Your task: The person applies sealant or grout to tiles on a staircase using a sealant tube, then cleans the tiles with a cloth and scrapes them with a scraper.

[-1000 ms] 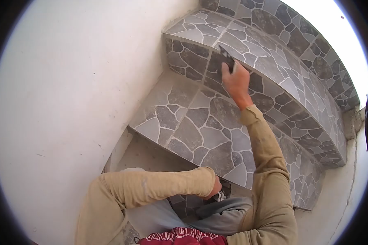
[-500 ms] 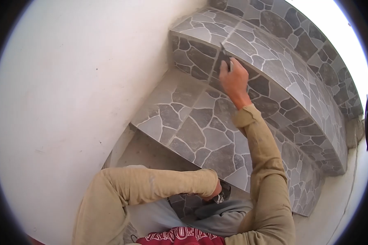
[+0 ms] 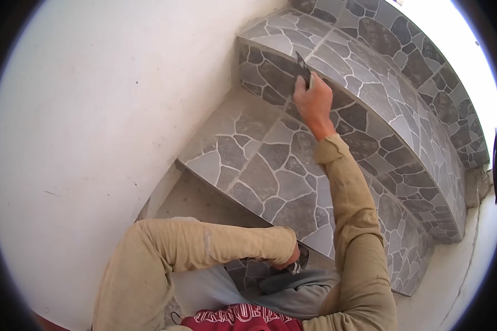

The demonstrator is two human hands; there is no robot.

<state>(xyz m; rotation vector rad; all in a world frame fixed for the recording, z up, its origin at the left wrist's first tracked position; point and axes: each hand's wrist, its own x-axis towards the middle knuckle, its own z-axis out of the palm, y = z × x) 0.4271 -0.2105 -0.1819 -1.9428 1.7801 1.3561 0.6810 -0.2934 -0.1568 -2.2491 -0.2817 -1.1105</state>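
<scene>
Fingers wrapped round a thin dark scraper-like tool (image 3: 300, 65), my right hand (image 3: 315, 103) is raised at the edge of the upper step (image 3: 364, 71). The tool's pointed tip lies over the step's front edge, near a joint between stone-pattern tiles. My left hand (image 3: 290, 259) is low at the centre, beyond the cuff of the tan sleeve, beside the lower step's edge. Its fingers are mostly hidden near a small dark and whitish item (image 3: 298, 265) that I cannot make out.
A pale wall (image 3: 105, 110) rises on the left. The lower step (image 3: 276, 176) has grey stone-pattern tiles with light joints. Another tiled riser (image 3: 414, 60) curves along the upper right. My bent legs (image 3: 298, 289) are at the bottom.
The view has shifted slightly. My right hand and the tool have moved a little to the left relative to the steps. My left hand stays low in nearly the same place.
</scene>
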